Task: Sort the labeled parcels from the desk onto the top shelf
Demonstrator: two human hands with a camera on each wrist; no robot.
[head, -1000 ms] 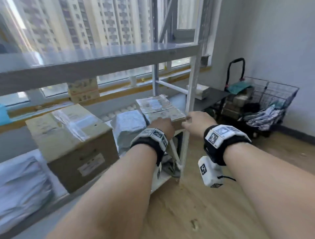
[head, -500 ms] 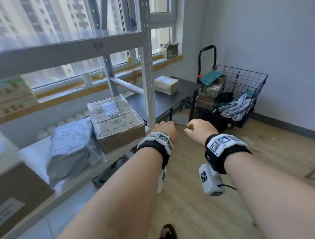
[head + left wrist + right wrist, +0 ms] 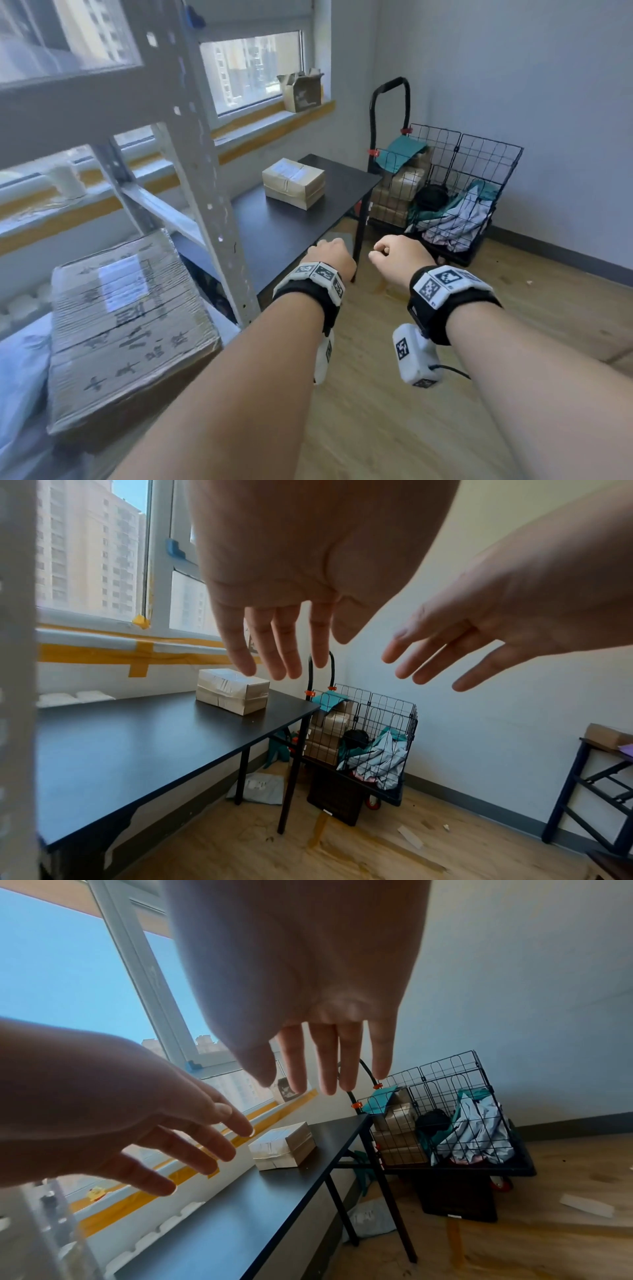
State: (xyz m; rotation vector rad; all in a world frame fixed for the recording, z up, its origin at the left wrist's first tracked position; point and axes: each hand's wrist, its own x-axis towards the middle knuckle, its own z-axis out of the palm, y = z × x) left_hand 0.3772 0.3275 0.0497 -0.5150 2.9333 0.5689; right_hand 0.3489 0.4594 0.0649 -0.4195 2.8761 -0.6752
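Turning away from the shelf [image 3: 191, 144], both grips hang empty, fingers loose: left hand [image 3: 330, 255], right hand [image 3: 400, 255]. One taped parcel [image 3: 294, 182] remains on the table [image 3: 291, 233], well ahead; likely next to be fetched

One parcel [image 3: 294, 182] on one black desk [image 3: 281, 233]; one taped carton [image 3: 126, 329] at lower left; one wire cart [image 3: 455, 192]; two hands.
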